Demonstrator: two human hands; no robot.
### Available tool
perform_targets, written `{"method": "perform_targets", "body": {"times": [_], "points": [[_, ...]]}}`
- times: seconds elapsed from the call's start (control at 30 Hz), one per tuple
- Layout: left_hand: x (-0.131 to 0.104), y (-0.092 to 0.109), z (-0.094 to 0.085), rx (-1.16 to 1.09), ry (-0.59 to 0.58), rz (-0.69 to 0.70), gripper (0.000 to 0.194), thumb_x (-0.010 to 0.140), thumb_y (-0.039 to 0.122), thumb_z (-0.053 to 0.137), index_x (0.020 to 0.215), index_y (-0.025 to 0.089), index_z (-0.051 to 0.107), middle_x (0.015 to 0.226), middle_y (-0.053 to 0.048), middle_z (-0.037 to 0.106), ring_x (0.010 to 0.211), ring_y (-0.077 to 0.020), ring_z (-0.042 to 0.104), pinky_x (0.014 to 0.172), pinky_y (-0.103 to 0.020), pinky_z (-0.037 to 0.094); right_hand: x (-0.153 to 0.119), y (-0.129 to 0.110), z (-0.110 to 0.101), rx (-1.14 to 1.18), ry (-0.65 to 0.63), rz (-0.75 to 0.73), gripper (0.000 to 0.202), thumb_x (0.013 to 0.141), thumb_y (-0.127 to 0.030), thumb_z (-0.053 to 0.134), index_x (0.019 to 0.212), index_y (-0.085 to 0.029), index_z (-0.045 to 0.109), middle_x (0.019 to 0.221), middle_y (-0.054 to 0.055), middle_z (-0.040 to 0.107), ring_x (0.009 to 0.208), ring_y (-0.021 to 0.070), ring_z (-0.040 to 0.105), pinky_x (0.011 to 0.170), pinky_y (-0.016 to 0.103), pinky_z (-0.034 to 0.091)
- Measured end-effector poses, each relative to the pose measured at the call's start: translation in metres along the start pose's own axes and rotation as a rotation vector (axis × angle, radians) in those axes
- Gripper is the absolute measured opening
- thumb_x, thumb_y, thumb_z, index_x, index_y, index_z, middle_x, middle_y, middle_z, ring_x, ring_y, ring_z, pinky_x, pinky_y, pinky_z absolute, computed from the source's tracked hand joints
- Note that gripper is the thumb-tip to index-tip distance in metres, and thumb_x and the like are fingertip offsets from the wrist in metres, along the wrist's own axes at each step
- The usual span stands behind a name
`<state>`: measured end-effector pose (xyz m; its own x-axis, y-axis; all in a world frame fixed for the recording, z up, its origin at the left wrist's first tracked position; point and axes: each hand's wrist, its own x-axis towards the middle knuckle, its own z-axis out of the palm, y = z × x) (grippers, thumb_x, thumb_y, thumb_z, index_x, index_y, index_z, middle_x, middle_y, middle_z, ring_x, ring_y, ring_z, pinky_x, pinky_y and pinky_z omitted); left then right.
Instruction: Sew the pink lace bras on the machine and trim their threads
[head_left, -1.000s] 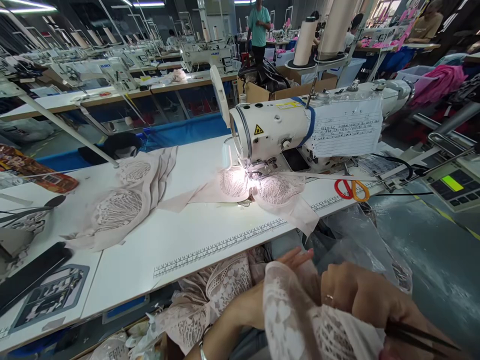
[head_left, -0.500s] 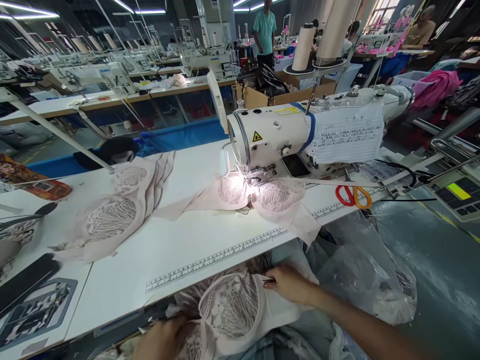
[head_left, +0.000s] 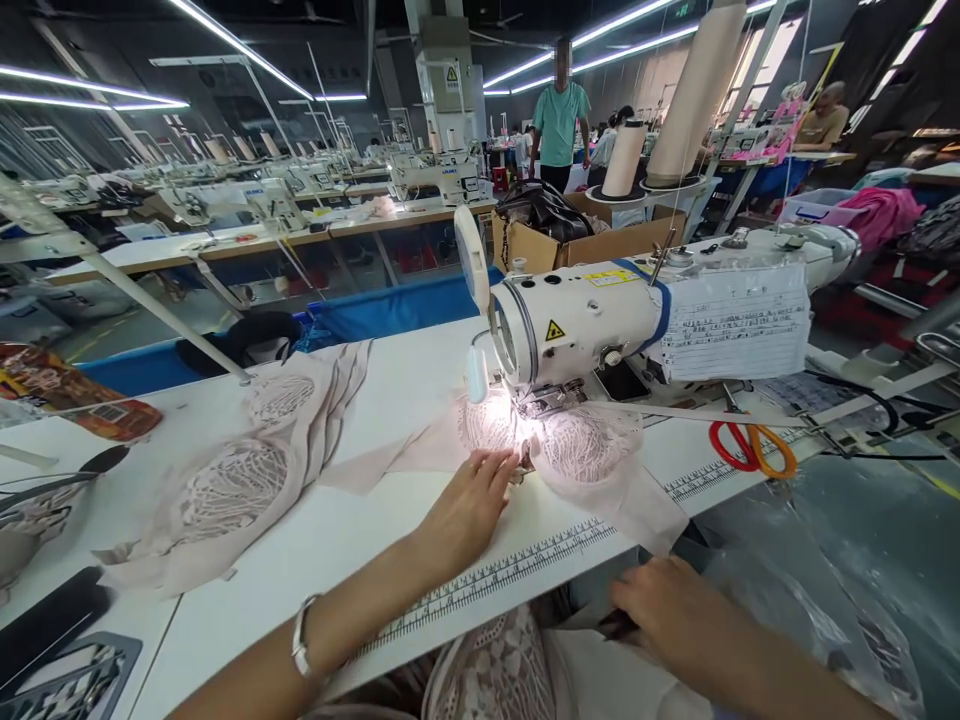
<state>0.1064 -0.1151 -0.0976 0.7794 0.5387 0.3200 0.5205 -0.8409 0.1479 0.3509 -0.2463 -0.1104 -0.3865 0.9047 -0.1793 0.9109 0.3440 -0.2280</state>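
Note:
My left hand (head_left: pixel 472 505), a bracelet on its wrist, reaches over the white table. Its stretched fingers rest at the near edge of a pale pink lace bra (head_left: pixel 589 445) under the sewing machine's (head_left: pixel 577 320) lit needle area. My right hand (head_left: pixel 667 605) is just off the table's front edge, below the bra's hanging wing. Its fingers are curled; what they hold, if anything, is hidden. Another lace bra (head_left: pixel 495 670) lies below the table edge at my lap, partly cut off by the frame.
A stack of lace bra pieces (head_left: pixel 232 485) lies on the left of the table. Orange-and-red-handled scissors (head_left: pixel 752 445) lie right of the machine. A printed ruler (head_left: pixel 517 570) runs along the front edge. A person in a green shirt (head_left: pixel 561 125) stands beyond a cardboard box (head_left: pixel 592 235).
My left hand has left the lap bra and moved up to the bra at the needle. My right hand has shifted right, off the lap bra. The view has tilted up.

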Motion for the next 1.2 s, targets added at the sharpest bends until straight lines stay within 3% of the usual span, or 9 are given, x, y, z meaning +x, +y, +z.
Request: {"method": "perform_targets", "body": {"times": [0.1, 0.2, 0.3, 0.47, 0.6, 0.7, 0.9, 1.1, 1.2], "points": [[0.044, -0.020, 0.006, 0.215, -0.265, 0.136, 0.034, 0.091, 0.002, 0.046, 0.121, 0.008, 0.062, 0.117, -0.016, 0.067, 0.104, -0.0268, 0.060, 0.091, -0.039, 0.052, 0.021, 0.012, -0.045, 0.124, 0.007, -0.090, 0.023, 0.075, -0.001, 0.056, 0.076, -0.021, 0.067, 0.080, 0.003, 0.072, 0.072, 0.0188, 0.066, 0.061, 0.027, 0.044], [0.060, -0.025, 0.004, 0.268, -0.387, 0.202, 0.025, 0.091, 0.001, 0.045, 0.101, 0.010, 0.067, 0.096, -0.011, 0.068, 0.086, -0.0222, 0.060, 0.081, -0.032, 0.051, 0.061, 0.044, -0.071, 0.061, 0.249, 0.052, 0.020, 0.088, -0.011, 0.051, 0.082, -0.022, 0.067, 0.083, 0.004, 0.068, 0.073, 0.0187, 0.064, 0.059, 0.027, 0.044], [0.058, -0.026, 0.005, 0.240, -0.363, 0.194, 0.018, 0.091, 0.006, 0.048, 0.095, 0.010, 0.066, 0.090, -0.010, 0.066, 0.080, -0.0218, 0.058, 0.075, -0.033, 0.050, 0.106, 0.074, -0.074, -0.073, 0.414, 0.072, 0.020, 0.092, -0.025, 0.055, 0.106, -0.021, 0.069, 0.099, 0.008, 0.069, 0.087, 0.0232, 0.066, 0.070, 0.032, 0.050], [0.052, -0.026, 0.023, 0.265, -0.198, 0.162, 0.020, 0.092, 0.006, 0.046, 0.094, 0.012, 0.065, 0.096, -0.011, 0.066, 0.085, -0.0223, 0.057, 0.074, -0.033, 0.049, 0.155, 0.097, -0.058, -0.288, 0.402, 0.010, 0.026, 0.091, -0.031, 0.060, 0.112, -0.026, 0.073, 0.091, 0.006, 0.075, 0.089, 0.0264, 0.068, 0.074, 0.033, 0.051], [0.053, -0.025, 0.032, 0.281, -0.181, 0.136, 0.023, 0.093, 0.002, 0.043, 0.090, 0.013, 0.063, 0.093, -0.008, 0.066, 0.079, -0.0196, 0.057, 0.075, -0.031, 0.048, 0.166, 0.107, -0.051, -0.365, 0.405, 0.001, 0.024, 0.092, -0.022, 0.054, 0.095, -0.022, 0.078, 0.088, 0.009, 0.077, 0.086, 0.0275, 0.069, 0.075, 0.035, 0.049], [0.053, -0.025, 0.032, 0.273, -0.181, 0.110, 0.026, 0.094, 0.000, 0.040, 0.093, 0.013, 0.062, 0.093, -0.008, 0.067, 0.077, -0.0194, 0.057, 0.073, -0.031, 0.047, 0.165, 0.114, -0.049, -0.378, 0.367, -0.047, 0.028, 0.091, -0.017, 0.052, 0.102, -0.022, 0.077, 0.093, 0.009, 0.078, 0.087, 0.0283, 0.070, 0.076, 0.037, 0.049], [0.053, -0.027, 0.030, 0.209, -0.194, 0.049, 0.020, 0.097, 0.006, 0.042, 0.097, 0.012, 0.061, 0.107, -0.012, 0.066, 0.087, -0.0230, 0.059, 0.071, -0.034, 0.046, 0.162, 0.123, -0.041, -0.335, 0.311, -0.037, 0.028, 0.086, -0.026, 0.064, 0.112, -0.019, 0.069, 0.096, 0.010, 0.078, 0.086, 0.0282, 0.070, 0.076, 0.036, 0.052], [0.051, -0.033, 0.036, 0.210, -0.149, 0.086, 0.018, 0.094, 0.004, 0.044, 0.098, 0.012, 0.060, 0.109, -0.013, 0.066, 0.090, -0.0234, 0.058, 0.072, -0.033, 0.047, 0.164, 0.116, -0.034, -0.323, 0.382, -0.064, 0.041, 0.084, -0.016, 0.056, 0.123, -0.025, 0.066, 0.101, 0.007, 0.077, 0.089, 0.0275, 0.069, 0.078, 0.037, 0.052], [0.050, -0.034, 0.039, 0.218, -0.134, 0.092, 0.019, 0.095, 0.004, 0.043, 0.097, 0.012, 0.060, 0.106, -0.013, 0.067, 0.090, -0.0235, 0.059, 0.072, -0.033, 0.048, 0.164, 0.107, -0.033, -0.329, 0.432, -0.063, 0.037, 0.088, -0.013, 0.048, 0.114, -0.027, 0.071, 0.095, 0.004, 0.077, 0.092, 0.0265, 0.067, 0.082, 0.036, 0.049]]}}
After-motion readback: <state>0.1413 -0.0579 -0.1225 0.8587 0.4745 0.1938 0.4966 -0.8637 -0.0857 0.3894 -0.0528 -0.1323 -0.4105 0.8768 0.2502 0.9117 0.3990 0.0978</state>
